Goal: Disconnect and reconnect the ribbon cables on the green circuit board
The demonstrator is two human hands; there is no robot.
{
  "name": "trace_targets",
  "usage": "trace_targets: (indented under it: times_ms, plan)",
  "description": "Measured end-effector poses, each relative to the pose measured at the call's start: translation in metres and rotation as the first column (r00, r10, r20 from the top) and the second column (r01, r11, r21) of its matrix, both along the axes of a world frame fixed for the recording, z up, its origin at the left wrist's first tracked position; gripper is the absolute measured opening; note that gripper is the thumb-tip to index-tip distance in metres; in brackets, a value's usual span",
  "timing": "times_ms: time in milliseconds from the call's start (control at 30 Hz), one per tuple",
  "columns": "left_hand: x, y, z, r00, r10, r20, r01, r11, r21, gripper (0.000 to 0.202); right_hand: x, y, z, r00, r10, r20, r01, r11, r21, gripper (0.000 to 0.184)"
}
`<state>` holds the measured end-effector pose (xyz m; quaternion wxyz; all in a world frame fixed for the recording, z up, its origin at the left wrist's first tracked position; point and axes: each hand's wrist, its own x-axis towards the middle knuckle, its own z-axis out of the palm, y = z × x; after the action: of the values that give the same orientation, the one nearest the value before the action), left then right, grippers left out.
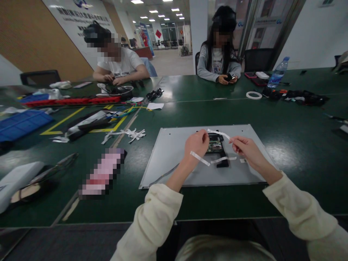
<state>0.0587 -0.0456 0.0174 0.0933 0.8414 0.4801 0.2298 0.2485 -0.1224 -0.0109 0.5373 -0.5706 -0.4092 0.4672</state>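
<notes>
A short strip of white tape [219, 133] stretches between my two hands. My left hand [196, 145] pinches its left end, and my right hand [244, 148] pinches the right end between thumb and fingers. Under them lies a flat grey panel [174, 145], with a black frame [223, 161] and a green circuit board [214, 146] at its middle. A second tape strip [199, 158] lies across my left wrist. Another strip [224, 159] runs over the black frame. A thin cable [165, 175] trails along the panel's left part.
Left of the panel are a pile of tape strips [134, 135] and a phone [104, 172] with a blurred screen. A tape roll [253, 95] and a water bottle [278, 74] stand at the back right. Two people sit across the green table [190, 108].
</notes>
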Motion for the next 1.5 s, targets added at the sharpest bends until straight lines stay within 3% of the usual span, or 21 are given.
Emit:
trace_targets:
  times_ms: [133, 300, 533, 800, 1067, 1333, 1400, 1500]
  plan:
    - [0.003, 0.008, -0.009, 0.98, -0.134, 0.148, 0.125, 0.989, 0.074, 0.024, 0.001, 0.007, -0.009, 0.999, 0.027, 0.039, -0.025, 0.998, -0.053, 0.035]
    - [0.006, 0.024, -0.021, 0.963, -0.174, 0.205, 0.16, 0.984, 0.082, 0.033, 0.004, 0.019, -0.015, 0.999, -0.011, 0.038, 0.011, 1.0, 0.011, 0.041]
    - [0.01, 0.038, -0.028, 0.974, -0.2, 0.106, 0.197, 0.98, 0.042, 0.038, 0.006, 0.026, -0.019, 0.998, 0.027, 0.058, -0.023, 0.997, -0.079, 0.041]
    - [0.014, 0.039, -0.036, 0.978, -0.207, -0.028, 0.204, 0.975, -0.089, 0.04, 0.008, 0.031, -0.026, 0.989, 0.06, 0.137, -0.046, 0.994, -0.103, 0.038]
    - [0.015, 0.04, -0.039, 0.98, -0.19, -0.068, 0.178, 0.973, -0.147, 0.043, 0.007, 0.032, -0.027, 0.937, 0.065, 0.343, -0.03, 0.994, -0.107, 0.03]
    - [0.015, 0.04, -0.04, 0.978, -0.183, -0.105, 0.168, 0.976, -0.136, 0.044, -0.001, 0.029, -0.015, 0.73, 0.036, 0.682, 0.014, 0.998, -0.067, 0.025]
    - [0.015, 0.04, -0.039, 0.977, -0.181, -0.113, 0.164, 0.976, -0.143, 0.044, -0.002, 0.029, -0.014, 0.613, 0.027, 0.789, 0.033, 0.998, -0.06, 0.025]
    - [0.015, 0.039, -0.038, 0.979, -0.167, -0.12, 0.148, 0.978, -0.149, 0.045, -0.007, 0.028, -0.011, 0.33, 0.074, 0.941, 0.053, 0.994, -0.097, 0.028]
